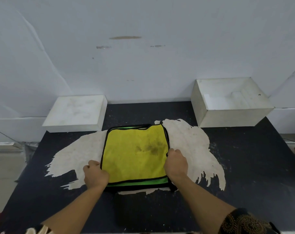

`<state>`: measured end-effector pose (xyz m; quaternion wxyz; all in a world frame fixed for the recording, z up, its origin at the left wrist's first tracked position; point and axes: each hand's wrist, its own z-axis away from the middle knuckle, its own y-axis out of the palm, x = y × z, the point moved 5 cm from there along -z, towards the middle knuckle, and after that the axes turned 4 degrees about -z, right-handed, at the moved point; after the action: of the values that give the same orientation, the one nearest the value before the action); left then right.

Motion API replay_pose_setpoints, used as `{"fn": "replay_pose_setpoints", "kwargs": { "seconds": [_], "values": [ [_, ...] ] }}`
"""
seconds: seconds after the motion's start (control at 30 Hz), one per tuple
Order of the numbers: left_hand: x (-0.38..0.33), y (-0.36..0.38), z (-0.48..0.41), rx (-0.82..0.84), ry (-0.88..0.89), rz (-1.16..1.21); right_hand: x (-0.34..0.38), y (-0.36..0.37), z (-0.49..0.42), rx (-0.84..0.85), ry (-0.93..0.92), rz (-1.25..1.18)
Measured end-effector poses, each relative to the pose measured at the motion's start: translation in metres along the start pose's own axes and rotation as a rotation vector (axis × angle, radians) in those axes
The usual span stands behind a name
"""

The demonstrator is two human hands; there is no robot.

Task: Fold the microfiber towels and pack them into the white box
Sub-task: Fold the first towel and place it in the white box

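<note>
A yellow microfiber towel with black trim lies folded on a green towel, whose edge shows along the front, in the middle of the dark table. My left hand grips the stack's left edge near the front corner, fingers curled. My right hand grips the right edge, fingers curled round the trim. The open white box stands at the back right, apart from both hands, and looks empty inside.
A white lid or closed box lies at the back left against the wall. The table's dark covering is worn to pale patches around the towels. A white wall rises right behind the table.
</note>
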<state>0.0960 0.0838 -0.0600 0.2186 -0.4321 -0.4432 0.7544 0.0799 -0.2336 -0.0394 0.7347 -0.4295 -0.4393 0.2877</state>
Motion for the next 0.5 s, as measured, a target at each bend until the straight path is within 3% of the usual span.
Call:
{"fn": "replay_pose_setpoints", "kwargs": {
  "seconds": [0.17, 0.33, 0.5],
  "values": [
    [0.004, 0.001, -0.009, 0.080, -0.135, 0.085, 0.006, -0.007, -0.006, 0.022, -0.010, 0.023],
    [0.004, 0.016, -0.018, 0.361, -0.200, 0.175, 0.003, -0.007, -0.013, 0.077, 0.006, -0.194],
    [-0.005, 0.012, -0.029, 0.417, -0.155, 0.213, -0.004, 0.001, -0.017, 0.197, 0.117, -0.403]
  ]
}}
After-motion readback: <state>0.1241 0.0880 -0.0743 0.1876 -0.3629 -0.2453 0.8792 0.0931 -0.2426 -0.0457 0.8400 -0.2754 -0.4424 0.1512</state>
